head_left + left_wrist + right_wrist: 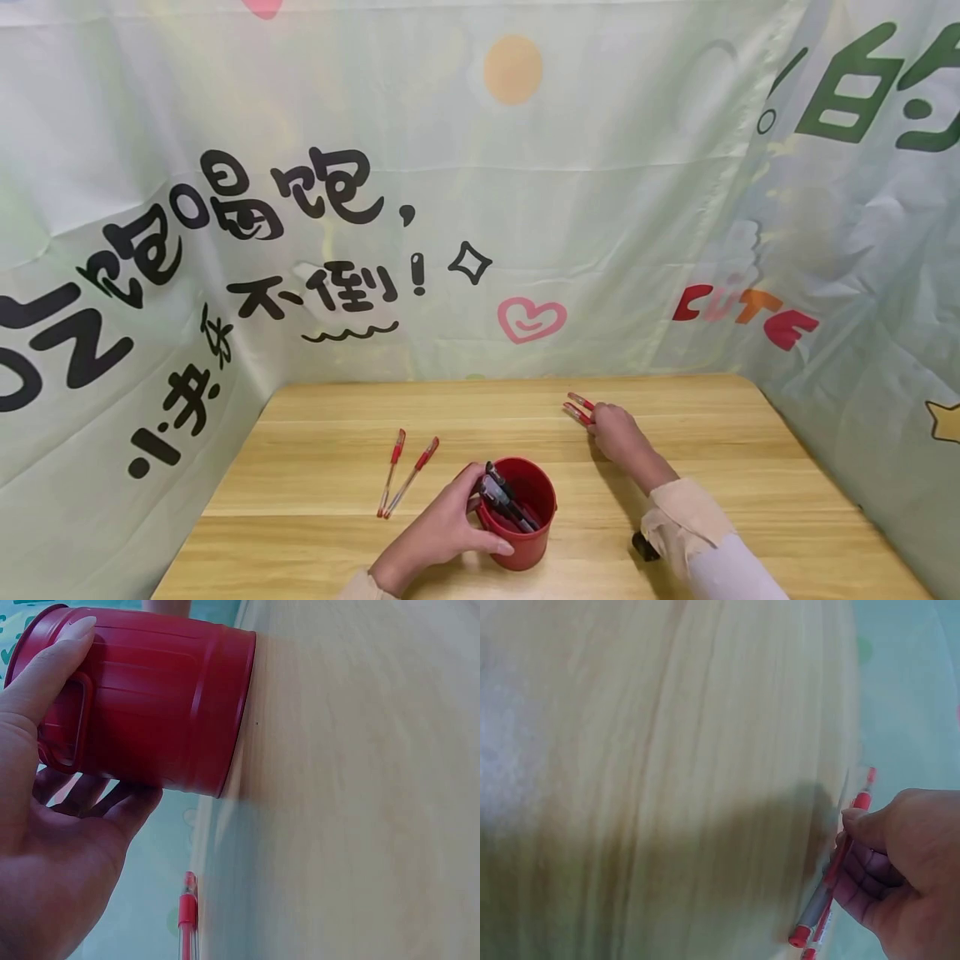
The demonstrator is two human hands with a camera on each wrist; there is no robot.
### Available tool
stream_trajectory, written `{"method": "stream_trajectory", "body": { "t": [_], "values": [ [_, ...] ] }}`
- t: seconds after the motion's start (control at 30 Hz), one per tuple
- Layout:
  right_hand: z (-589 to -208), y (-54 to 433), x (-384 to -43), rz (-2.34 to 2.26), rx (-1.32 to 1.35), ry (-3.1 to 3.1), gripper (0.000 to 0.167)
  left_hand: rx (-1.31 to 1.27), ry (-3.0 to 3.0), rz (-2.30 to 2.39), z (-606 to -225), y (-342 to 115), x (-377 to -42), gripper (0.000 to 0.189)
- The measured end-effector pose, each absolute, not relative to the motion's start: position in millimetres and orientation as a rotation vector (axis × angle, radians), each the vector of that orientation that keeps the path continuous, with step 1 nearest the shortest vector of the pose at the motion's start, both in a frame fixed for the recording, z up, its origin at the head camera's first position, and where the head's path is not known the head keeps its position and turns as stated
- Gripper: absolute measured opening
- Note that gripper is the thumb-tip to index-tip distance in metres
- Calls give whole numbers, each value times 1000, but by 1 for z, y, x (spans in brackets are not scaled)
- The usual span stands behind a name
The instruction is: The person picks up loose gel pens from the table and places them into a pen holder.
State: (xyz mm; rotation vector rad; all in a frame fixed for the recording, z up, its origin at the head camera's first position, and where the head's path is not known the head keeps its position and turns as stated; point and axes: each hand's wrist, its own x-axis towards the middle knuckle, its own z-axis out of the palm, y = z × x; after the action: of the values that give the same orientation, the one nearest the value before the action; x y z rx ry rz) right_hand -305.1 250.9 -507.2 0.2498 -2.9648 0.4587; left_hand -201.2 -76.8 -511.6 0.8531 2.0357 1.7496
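Observation:
My left hand (450, 521) grips a red bucket-shaped pen holder (528, 546), thumb along its near side and fingers around the left. A small handle shows on its wall in the left wrist view. Inside lean several black pens (510, 504) with clear parts. Farther back and to the right, my right hand (621, 433) pinches two red gel pens (815, 909) between thumb and fingers, close over the table. Their red ends point left in the head view. Left of the holder lie two more red gel pens (412, 475), their lower ends together.
The wooden table (322, 417) ends at a printed fabric curtain (600, 208) at the back and both sides. A small black object (645, 546) shows beside the right sleeve (686, 525).

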Motion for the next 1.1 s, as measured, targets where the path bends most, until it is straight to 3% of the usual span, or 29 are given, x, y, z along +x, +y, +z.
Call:
{"method": "stream_trajectory", "body": {
  "t": [0.7,1.1],
  "values": [
    [-467,236,-299,766,321,-2856,12,851,2038,1752,-513,-78,-202,85],
    [-437,218,-278,978,353,-2797,12,861,2044,1746,-511,-77,-202,85]
  ]
}}
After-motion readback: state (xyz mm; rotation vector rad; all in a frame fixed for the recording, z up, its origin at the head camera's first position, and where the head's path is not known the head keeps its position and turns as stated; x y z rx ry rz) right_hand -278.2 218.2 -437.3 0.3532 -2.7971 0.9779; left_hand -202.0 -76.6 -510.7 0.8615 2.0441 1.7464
